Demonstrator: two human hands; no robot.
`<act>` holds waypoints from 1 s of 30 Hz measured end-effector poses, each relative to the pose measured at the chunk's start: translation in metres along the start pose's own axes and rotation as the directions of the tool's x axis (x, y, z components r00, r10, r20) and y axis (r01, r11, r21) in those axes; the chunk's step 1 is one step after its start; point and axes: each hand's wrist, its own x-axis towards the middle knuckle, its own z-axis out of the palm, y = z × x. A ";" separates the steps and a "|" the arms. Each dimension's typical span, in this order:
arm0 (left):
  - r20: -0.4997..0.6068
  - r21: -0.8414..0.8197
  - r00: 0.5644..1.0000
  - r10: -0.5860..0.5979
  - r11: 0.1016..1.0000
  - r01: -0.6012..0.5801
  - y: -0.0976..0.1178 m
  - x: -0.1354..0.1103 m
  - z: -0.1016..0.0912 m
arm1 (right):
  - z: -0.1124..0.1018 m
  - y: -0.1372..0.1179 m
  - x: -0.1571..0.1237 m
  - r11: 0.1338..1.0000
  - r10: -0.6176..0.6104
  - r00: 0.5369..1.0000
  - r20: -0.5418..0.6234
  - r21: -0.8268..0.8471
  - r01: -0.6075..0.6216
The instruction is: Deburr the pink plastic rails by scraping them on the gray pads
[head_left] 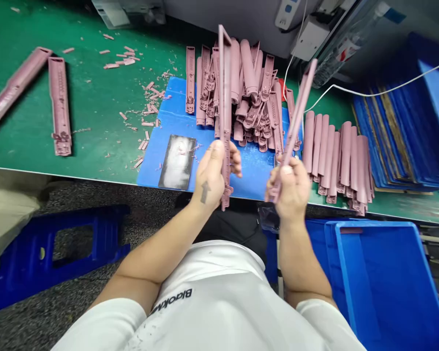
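Observation:
My left hand (pixel 212 170) is closed around a long pink plastic housing (pixel 225 97), held upright with its ribbed inner side partly showing. In my right hand (pixel 291 187) is a second long pink plastic part (pixel 299 109), tilted to the right and seen nearly edge-on. The two parts are apart from each other. Behind them, a heap of similar pink housings (pixel 247 68) lies on a blue sheet (pixel 149 165). Near my left hand lies a dark flat plate (pixel 177 163) with a whitish, dusty surface.
Two pink housings (pixel 60 107) lie at the left on the green table (pixel 106 107), among pink scraps (pixel 146 122). A row of pink parts (pixel 332 151) sits at the right, beside stacked blue sheets (pixel 391 131). A blue crate (pixel 395 273) stands below the table edge.

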 end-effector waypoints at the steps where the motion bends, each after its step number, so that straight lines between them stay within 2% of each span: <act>1: 0.019 0.013 0.999 0.028 1.000 -0.028 -0.006 -0.003 0.003 | 0.017 0.003 -0.012 1.000 -0.020 1.000 0.018 0.020 0.020; 3: 0.050 0.059 0.997 0.061 0.996 -0.064 -0.015 -0.010 0.006 | 0.044 0.010 -0.027 0.997 -0.075 0.995 0.062 0.019 0.074; 5: 0.065 0.109 0.996 0.056 0.992 -0.063 -0.019 -0.016 0.006 | 0.058 0.015 -0.034 0.991 -0.129 0.986 0.110 -0.013 0.131; 9: 0.090 0.102 0.996 0.014 0.995 -0.023 -0.022 -0.025 0.005 | 0.061 0.023 -0.039 0.970 -0.206 0.969 0.136 -0.099 0.221; 13: 0.157 0.054 0.987 0.042 0.997 -0.051 -0.028 -0.025 0.007 | 0.063 0.032 -0.046 0.945 -0.275 0.956 0.098 -0.157 0.288; 18: 0.268 0.027 0.963 0.023 0.999 -0.032 -0.027 -0.021 -0.001 | 0.057 0.029 -0.046 0.954 -0.266 0.953 0.146 -0.098 0.282; 25: 0.286 0.154 0.958 -0.004 0.987 -0.042 -0.006 -0.021 -0.034 | 0.040 -0.001 -0.044 0.994 -0.102 0.950 0.294 -0.004 0.108; 30: 0.275 0.165 0.961 -0.031 0.986 -0.016 0.000 -0.020 -0.052 | 0.038 0.001 -0.053 0.999 -0.033 0.935 0.353 0.006 0.033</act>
